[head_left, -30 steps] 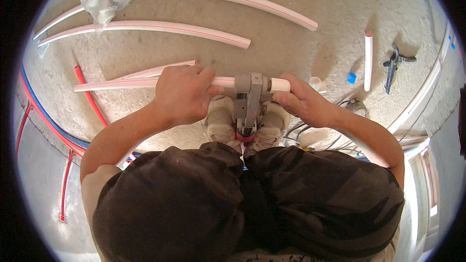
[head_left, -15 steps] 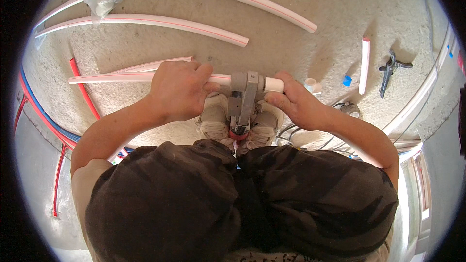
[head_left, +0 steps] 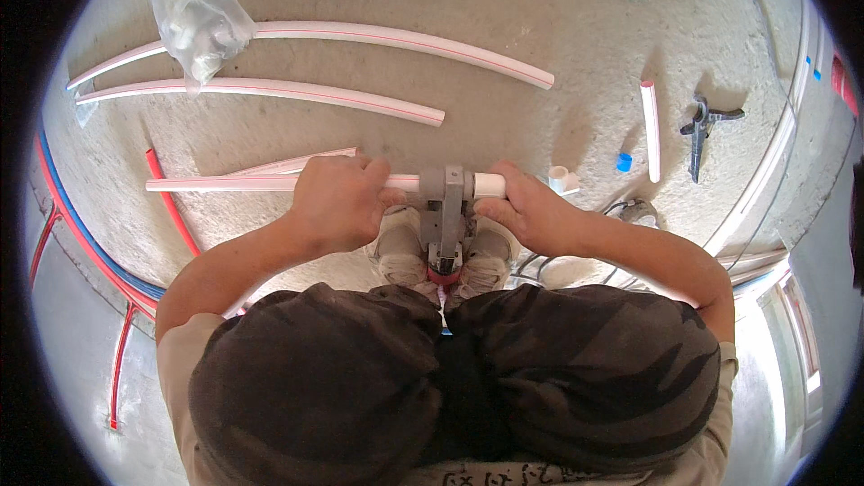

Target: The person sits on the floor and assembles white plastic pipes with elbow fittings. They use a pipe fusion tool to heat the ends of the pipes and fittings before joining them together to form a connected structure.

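hands (head_left: 340, 205) (head_left: 543, 219) clasping striped pipe (head_left: 225, 184), white piece (head_left: 490, 184); inner ends hidden at grey tool (head_left: 451, 207)

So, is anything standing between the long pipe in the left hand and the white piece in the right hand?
Yes, the grey metal tool stands between them: the long pipe, in the left hand, is at its left, and the white piece, in the right hand, at its right.
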A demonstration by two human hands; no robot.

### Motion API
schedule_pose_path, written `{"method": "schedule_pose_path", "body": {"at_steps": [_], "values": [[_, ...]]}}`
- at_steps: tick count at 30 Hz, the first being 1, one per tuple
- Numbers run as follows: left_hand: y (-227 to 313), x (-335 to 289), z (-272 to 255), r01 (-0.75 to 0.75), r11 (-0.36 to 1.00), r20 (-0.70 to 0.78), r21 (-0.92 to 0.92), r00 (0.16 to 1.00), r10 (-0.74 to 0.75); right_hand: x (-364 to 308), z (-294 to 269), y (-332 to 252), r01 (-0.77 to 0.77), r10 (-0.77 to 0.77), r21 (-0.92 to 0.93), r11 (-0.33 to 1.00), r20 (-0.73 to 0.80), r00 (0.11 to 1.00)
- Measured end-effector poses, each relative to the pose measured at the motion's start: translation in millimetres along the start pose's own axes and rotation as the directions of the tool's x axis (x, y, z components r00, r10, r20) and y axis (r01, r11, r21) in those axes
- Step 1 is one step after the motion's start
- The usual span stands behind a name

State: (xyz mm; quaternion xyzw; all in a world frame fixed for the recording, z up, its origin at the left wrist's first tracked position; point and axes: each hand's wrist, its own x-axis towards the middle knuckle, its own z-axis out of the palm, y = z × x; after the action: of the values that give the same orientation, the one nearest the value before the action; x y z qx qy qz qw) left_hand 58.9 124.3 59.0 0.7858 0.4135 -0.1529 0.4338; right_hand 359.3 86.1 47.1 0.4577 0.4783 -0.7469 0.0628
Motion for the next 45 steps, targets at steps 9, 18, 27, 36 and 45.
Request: {"method": "schedule_pose_path", "body": {"at_steps": [9,18,27,36,45], "values": [[0,-1,0,-0.035,0.999,0.007,0.033,0.999,0.035,1,6,5,0.062,-0.058,0.062,0.996,-0.064,0.996],[15,-8,1,0.045,0.987,0.004,0.154,0.999,-0.046,-6,16,6,0.022,-0.008,0.158,0.987,-0.091,0.996],[35,-15,8,0.078,0.965,-0.031,0.252,0.997,-0.073,-7,30,30,0.118,-0.09,0.235,0.965,-0.127,0.988],[46,-11,1,0.166,0.964,0.022,0.208,0.984,-0.174,-6,24,27,0.033,-0.023,0.26,0.965,-0.042,0.999],[41,-12,1,0.144,0.965,0.017,0.22,0.988,-0.152,0,29,40,0.127,-0.108,0.157,0.979,-0.125,0.986]]}}
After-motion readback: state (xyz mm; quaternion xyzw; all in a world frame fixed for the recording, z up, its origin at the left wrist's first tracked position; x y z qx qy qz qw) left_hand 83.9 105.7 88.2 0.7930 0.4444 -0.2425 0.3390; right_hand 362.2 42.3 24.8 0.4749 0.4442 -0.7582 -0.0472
